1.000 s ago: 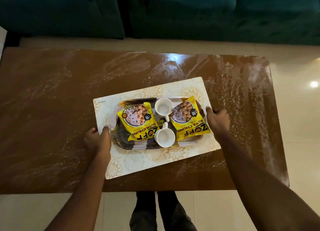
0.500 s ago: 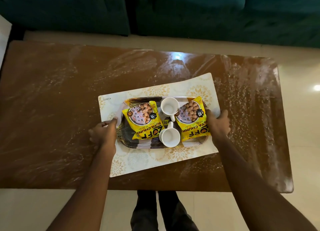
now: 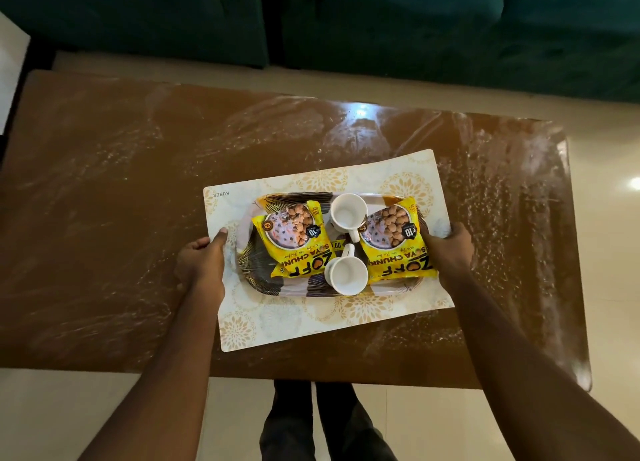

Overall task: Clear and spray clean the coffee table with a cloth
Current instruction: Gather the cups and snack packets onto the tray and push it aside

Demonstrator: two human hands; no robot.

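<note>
Right, the tray (image 3: pixel 252 265) sits on its placemat (image 3: pixel 294 322) mid coffee table (image 3: pixel 104 218): stiff, but 2 loose cups (image 3: pixel 348 213) could slide (fragile). My left hand (image 3: pixel 201 263) pinches the placemat at 9 o'clock; my right hand (image 3: pixel 450 249) curls at 3 o'clock, hold unclear. I'd take both rims.

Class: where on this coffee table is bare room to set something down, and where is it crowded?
Bare: glossy brown tabletop left of the floral cream placemat, and behind it. Crowded: the loaded dark patterned tray.

Brown glossy coffee table (image 3: pixel 104 252); patterned placemat (image 3: pixel 311 325) lying near front edge, slightly askew.
</note>
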